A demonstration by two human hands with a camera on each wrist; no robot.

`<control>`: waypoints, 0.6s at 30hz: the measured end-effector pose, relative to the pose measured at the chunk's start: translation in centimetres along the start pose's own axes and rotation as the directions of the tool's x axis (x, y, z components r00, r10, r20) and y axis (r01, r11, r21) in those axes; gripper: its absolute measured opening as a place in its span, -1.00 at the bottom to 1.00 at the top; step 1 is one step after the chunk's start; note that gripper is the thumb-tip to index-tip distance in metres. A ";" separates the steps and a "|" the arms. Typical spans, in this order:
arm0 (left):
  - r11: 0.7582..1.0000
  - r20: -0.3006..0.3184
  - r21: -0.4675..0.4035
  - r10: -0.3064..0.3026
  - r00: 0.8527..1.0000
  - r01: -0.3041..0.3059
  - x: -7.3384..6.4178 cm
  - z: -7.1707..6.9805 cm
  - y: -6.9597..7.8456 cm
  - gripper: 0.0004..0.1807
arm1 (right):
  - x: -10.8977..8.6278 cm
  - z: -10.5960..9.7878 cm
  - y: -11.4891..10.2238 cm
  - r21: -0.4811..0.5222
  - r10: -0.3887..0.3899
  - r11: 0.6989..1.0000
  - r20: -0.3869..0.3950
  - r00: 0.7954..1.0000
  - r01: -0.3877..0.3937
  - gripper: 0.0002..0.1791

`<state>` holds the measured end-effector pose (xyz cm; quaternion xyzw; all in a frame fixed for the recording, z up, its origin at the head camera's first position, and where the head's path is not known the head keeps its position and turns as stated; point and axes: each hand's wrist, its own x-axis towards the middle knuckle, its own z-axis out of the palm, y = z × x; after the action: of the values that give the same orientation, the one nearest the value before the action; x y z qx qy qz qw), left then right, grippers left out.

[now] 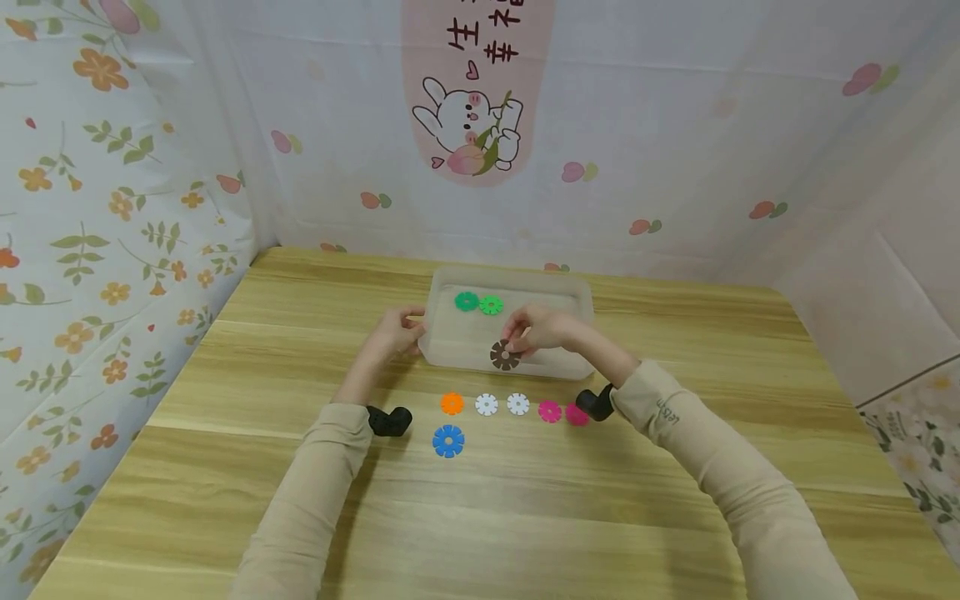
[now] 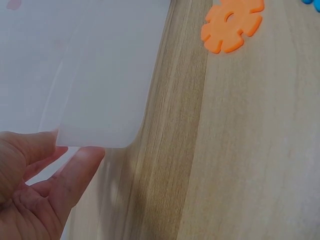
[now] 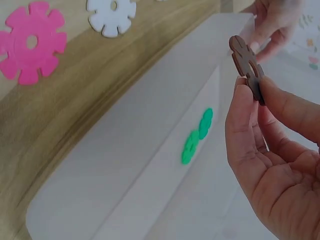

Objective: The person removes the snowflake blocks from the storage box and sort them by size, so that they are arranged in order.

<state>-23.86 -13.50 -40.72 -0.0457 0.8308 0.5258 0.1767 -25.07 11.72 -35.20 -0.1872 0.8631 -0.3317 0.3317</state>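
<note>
My right hand [image 1: 542, 327] pinches a brown notched snowflake disc [image 1: 498, 358] between thumb and fingers, above the front part of a translucent white plastic box [image 1: 453, 346]. Seen from the right wrist, the brown disc [image 3: 244, 60] is tilted nearly edge-on. At the box's left end, my left hand [image 1: 401, 332] holds its wall, with the thumb and fingertips at the rim in the left wrist view. Inside the box, towards the back, lie a dark green disc [image 1: 467, 301] and a light green disc [image 1: 491, 305], side by side.
In front of the box runs a row: an orange disc [image 1: 452, 404], two white discs [image 1: 487, 405] and two pink discs [image 1: 550, 412], the last partly hidden by the right wrist camera [image 1: 596, 402]. A blue disc [image 1: 448, 442] lies nearer on the wooden table [image 1: 510, 533]. A printed curtain [image 1: 337, 125] hangs behind.
</note>
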 end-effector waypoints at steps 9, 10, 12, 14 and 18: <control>1.000 -0.003 -0.011 -0.008 1.000 0.008 0.0 0.1 -0.2 -0.53 | -0.2 1.5 -0.2 -0.015 -0.016 1.000 0.074 0.997 0.017 -0.86; 1.000 -0.004 -0.010 -0.009 1.000 0.009 0.1 0.1 -0.1 -0.53 | -0.2 1.7 -0.3 -0.017 -0.019 1.000 0.084 0.996 0.020 -0.86; 1.000 -0.002 -0.013 -0.011 1.000 0.011 0.1 0.1 -0.1 -0.53 | -0.2 2.2 -0.3 -0.025 -0.027 0.999 0.104 0.994 0.029 -0.87; 1.000 0.000 -0.014 -0.010 1.000 0.010 0.1 0.1 -0.1 -0.53 | -0.3 2.6 -0.4 -0.029 -0.031 0.999 0.128 0.991 0.035 -0.87; 1.000 0.001 -0.015 0.001 1.000 -0.001 0.1 0.1 -0.1 -0.54 | -0.3 3.6 -0.5 -0.039 -0.057 0.997 0.170 0.984 0.065 -0.88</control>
<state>-23.91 -13.45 -40.91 -0.0462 0.8268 0.5320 0.1764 -22.29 9.95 -36.70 -0.2483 0.8330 -0.3054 0.3889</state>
